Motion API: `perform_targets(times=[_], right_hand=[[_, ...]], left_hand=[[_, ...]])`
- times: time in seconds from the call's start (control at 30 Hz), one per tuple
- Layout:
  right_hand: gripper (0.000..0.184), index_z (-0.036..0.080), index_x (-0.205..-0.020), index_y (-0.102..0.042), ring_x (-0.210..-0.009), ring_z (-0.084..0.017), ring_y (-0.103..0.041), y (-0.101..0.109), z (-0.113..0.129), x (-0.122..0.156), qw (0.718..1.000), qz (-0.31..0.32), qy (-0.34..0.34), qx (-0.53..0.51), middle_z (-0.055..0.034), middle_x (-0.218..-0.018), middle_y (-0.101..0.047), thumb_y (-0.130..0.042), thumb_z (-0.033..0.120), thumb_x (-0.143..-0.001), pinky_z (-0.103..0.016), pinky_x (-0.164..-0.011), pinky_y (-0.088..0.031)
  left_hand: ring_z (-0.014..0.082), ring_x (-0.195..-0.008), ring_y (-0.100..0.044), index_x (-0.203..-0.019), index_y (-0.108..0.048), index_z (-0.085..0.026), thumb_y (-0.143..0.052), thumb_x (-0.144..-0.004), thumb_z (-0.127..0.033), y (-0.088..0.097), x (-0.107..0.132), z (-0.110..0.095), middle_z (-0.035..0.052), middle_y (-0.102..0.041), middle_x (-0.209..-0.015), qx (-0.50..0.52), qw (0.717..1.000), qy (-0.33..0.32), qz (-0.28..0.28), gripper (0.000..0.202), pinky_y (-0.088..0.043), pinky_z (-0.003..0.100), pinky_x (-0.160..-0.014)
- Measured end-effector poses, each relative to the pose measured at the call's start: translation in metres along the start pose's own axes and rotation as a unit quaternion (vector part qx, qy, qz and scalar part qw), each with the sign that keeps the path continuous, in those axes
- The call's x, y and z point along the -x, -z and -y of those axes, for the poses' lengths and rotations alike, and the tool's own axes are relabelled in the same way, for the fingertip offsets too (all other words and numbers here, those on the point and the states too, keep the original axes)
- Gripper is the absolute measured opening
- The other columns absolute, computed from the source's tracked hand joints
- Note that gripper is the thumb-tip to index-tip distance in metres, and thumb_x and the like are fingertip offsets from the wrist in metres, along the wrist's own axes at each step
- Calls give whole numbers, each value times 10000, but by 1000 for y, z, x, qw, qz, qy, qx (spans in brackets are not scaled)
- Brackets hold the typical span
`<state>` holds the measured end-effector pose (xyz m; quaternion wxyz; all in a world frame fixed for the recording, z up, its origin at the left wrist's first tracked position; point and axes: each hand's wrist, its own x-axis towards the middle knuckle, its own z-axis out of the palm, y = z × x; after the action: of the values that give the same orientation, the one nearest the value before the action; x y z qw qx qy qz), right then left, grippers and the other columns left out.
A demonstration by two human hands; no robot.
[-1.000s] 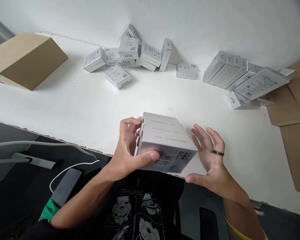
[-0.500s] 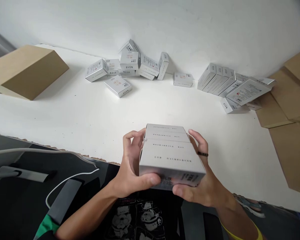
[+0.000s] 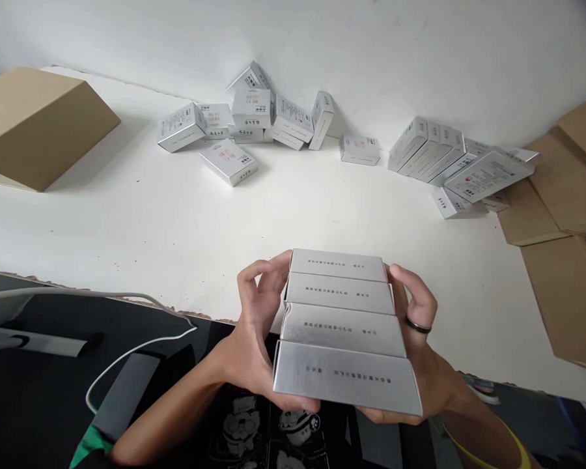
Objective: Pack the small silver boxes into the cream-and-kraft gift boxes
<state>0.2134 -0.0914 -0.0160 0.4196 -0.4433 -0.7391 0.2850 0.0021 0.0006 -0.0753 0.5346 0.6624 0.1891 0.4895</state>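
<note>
Several small silver-white boxes (image 3: 342, 331) form one tight row between my two hands, above the front edge of the table. Their narrow printed sides face up. My left hand (image 3: 256, 332) clasps the row's left end, its thumb along the near box. On the other end, my right hand (image 3: 417, 352) grips with its thumb under the near box; a dark ring is on one finger. Both hands' other fingers are partly hidden behind the boxes. Farther back on the table lies a single box of the same kind (image 3: 229, 161).
A loose pile of similar boxes (image 3: 251, 107) sits against the wall, with a leaning row (image 3: 430, 150) to its right. A brown carton (image 3: 43, 124) stands at the left; flattened brown cardboard (image 3: 564, 286) lies at the right. A white cable (image 3: 141, 339) hangs below the table edge (image 3: 219, 319).
The held row has tilted so its narrow printed sides face up more fully, and the near box's front face has gone from view. Both hands still hold it. The view has shifted slightly.
</note>
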Motion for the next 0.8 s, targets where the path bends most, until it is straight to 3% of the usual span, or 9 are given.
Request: perform_targets(times=[0.17, 0.27, 0.37, 0.5, 0.57, 0.7, 0.8], right_hand=[[1430, 342, -1633, 6, -1461, -388, -414, 0, -9, 1, 1000, -10, 14, 7, -126, -1641, -268, -910, 288, -535, -514, -1191, -443], [1410, 298, -1651, -6, -1463, -376, -414, -3, -12, 1, 999, -25, 37, -11, -145, -1638, -255, -901, 287, -561, -467, -1188, -448], [1402, 335, -1647, -2, -1433, -367, -453, -4, -14, 1, 999, -25, 32, -8, -132, -1625, -291, -897, 285, -569, -477, -1170, -466], [1511, 348, -1652, 6, -1457, -424, -420, -5, -19, 6, 999, -34, 21, 9, -115, -1679, -197, -946, 373, -479, -528, -1139, -499], [1492, 334, -1658, 7, -1462, -414, -413, -5, -23, 8, 999, -37, 26, 0, -110, -1687, -185, -933, 401, -501, -529, -1142, -498], [1407, 289, -1660, -17, -1483, -404, -381, -4, -25, 9, 999, -35, 29, 1, -126, -1670, -212, -901, 468, -580, -549, -1174, -455], [1401, 337, -1635, 13, -1470, -403, -396, 2, -22, -1, 1000, -3, 16, 19, -128, -1620, -292, -896, 549, -590, -556, -1149, -468]], left_hand=[[426, -1431, -485, -1402, -219, -406, -1024, -370, -631, 8, -2, -4, 167, -416, -1541, 20, 997, -26, 69, 1328, -444, 652, -1135], [441, -1487, -414, -1445, -194, -385, -1046, -396, -569, 13, -3, -9, 199, -329, -1588, 33, 996, -27, 84, 1363, -360, 685, -1200], [443, -1516, -372, -1461, -175, -381, -1059, -422, -515, 14, -3, -10, 211, -290, -1603, 36, 995, -17, 97, 1371, -309, 697, -1228], [434, -1515, -371, -1451, -161, -404, -1057, -393, -542, 13, -2, -6, 192, -311, -1589, 30, 995, -10, 97, 1394, -306, 693, -1230], [440, -1515, -365, -1452, -165, -399, -1056, -384, -556, 12, -1, -5, 195, -309, -1584, 31, 995, -15, 94, 1400, -308, 695, -1226], [438, -1510, -371, -1452, -177, -408, -1054, -376, -573, 11, 2, -2, 187, -321, -1573, 35, 996, -18, 81, 1398, -318, 688, -1222], [438, -1521, -355, -1480, -160, -408, -1038, -387, -612, 12, 3, -1, 184, -294, -1586, 21, 997, -30, 73, 1417, -338, 679, -1224]])
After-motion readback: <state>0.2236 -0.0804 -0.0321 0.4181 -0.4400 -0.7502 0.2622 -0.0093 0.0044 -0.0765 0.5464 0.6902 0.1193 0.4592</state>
